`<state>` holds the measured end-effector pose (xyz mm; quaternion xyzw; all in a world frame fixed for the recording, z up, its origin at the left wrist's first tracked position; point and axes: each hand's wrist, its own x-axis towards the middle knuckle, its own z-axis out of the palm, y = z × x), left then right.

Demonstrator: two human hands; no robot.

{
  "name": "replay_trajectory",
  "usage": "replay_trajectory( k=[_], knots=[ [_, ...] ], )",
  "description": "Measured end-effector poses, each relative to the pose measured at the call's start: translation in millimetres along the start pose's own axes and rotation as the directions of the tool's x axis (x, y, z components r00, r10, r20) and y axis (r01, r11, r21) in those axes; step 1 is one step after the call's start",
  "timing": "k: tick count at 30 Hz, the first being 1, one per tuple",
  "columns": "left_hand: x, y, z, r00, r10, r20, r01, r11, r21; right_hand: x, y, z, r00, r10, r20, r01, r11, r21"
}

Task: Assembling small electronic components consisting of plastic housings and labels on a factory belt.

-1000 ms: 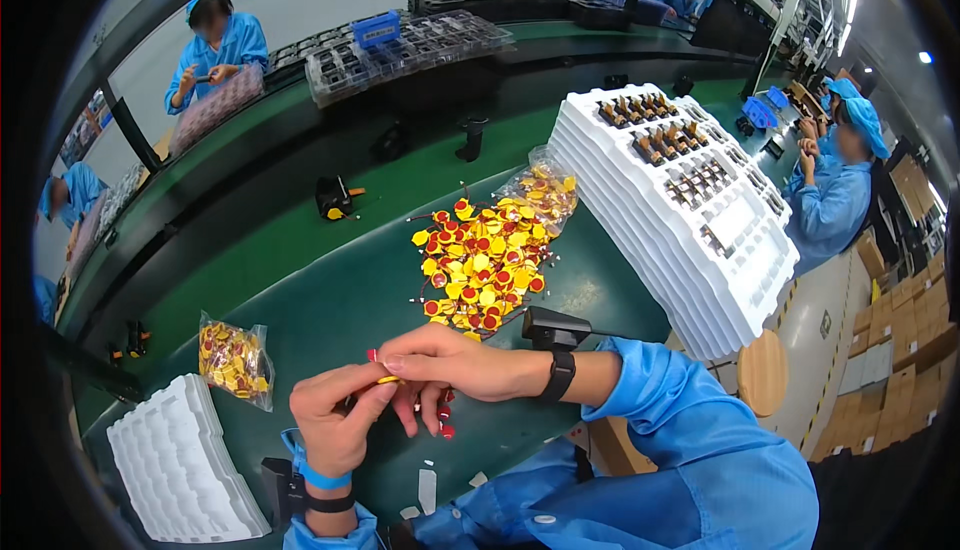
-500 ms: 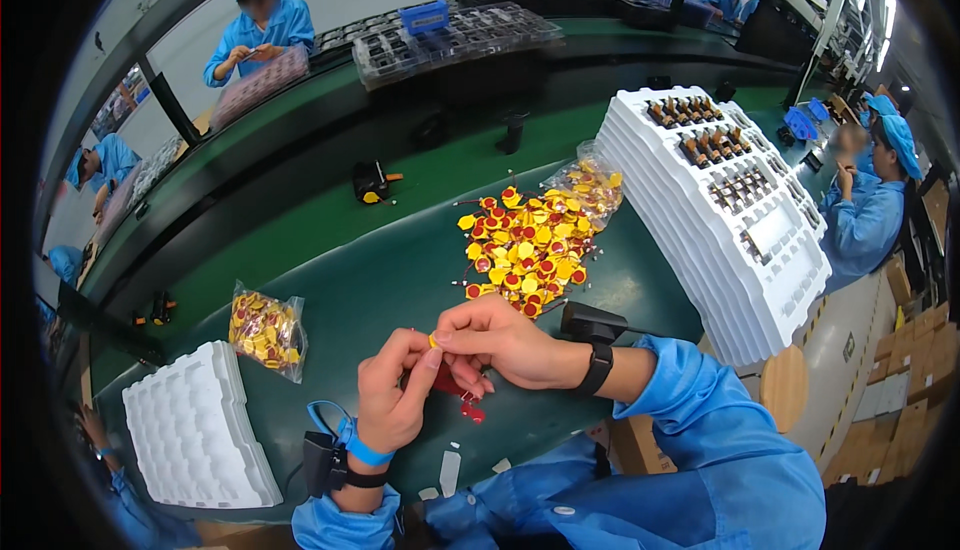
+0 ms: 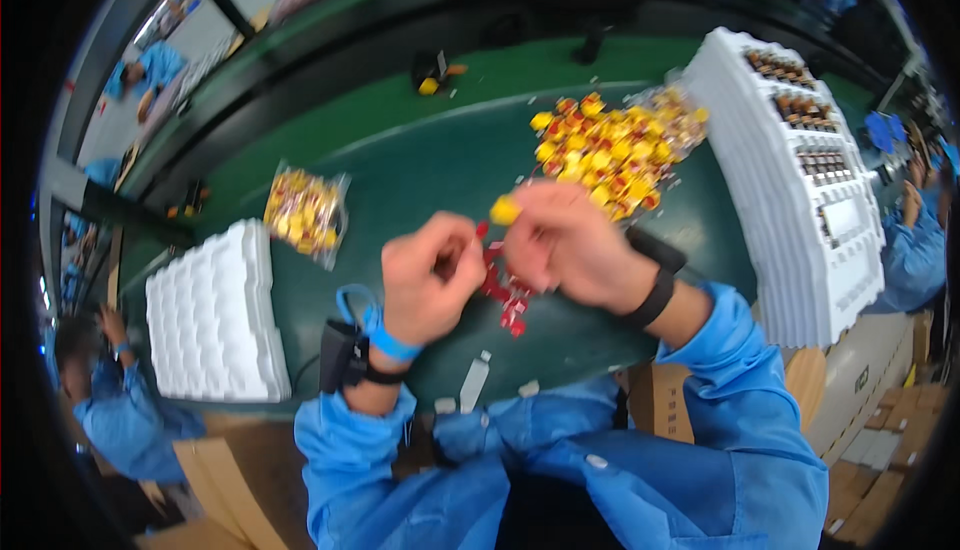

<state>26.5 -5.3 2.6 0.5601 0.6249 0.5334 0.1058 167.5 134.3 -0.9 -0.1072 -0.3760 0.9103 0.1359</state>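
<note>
My right hand (image 3: pixel 570 245) pinches a small yellow disc (image 3: pixel 505 211) between thumb and fingertips, above the green bench. My left hand (image 3: pixel 430 275) is closed just to its left, thumb and fingers curled together. A small red bit shows by the left fingertips; blur hides whether they hold it. Beneath and between the hands lie several red scraps (image 3: pixel 512 312). Beyond the right hand is a heap of yellow and red discs (image 3: pixel 610 155), some with thin leads. A clear bag of such discs (image 3: pixel 305 215) lies beyond the left hand.
White moulded trays (image 3: pixel 210 315) stand at left. A tall stack of white trays (image 3: pixel 740 180) holding small dark parts rises at right. A black device (image 3: pixel 657 250) sits by my right wrist. A pale strip (image 3: pixel 475 382) lies near the front edge. Co-workers in blue sit around.
My hands have drawn apart, the yellow disc going with the right one. More red scraps show below them. The view has shifted, so bench items appear displaced.
</note>
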Motion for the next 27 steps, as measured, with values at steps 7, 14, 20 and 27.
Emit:
replay_trajectory(
  k=[7, 14, 20, 27],
  knots=[
    [8, -3, -13, 0.883, 0.174, 0.436, -0.383, 0.804, 0.455, 9, -36, -26, 0.919, -0.353, -0.178, 0.351, 0.935, -0.039],
    [38, -17, 12, 0.715, -0.185, 0.674, -0.432, 0.642, 0.634, 9, -29, -28, 0.917, -0.332, -0.22, 0.329, 0.943, -0.052],
    [105, -19, -23, 0.425, -0.283, 0.86, -0.207, 0.894, 0.397, 12, -35, -30, 0.907, -0.35, -0.233, 0.348, 0.936, -0.054],
    [173, -32, -37, 0.755, -0.343, 0.559, 0.142, 0.918, 0.371, 19, -28, -35, 0.883, -0.377, -0.281, 0.365, 0.926, -0.097]
  ],
)
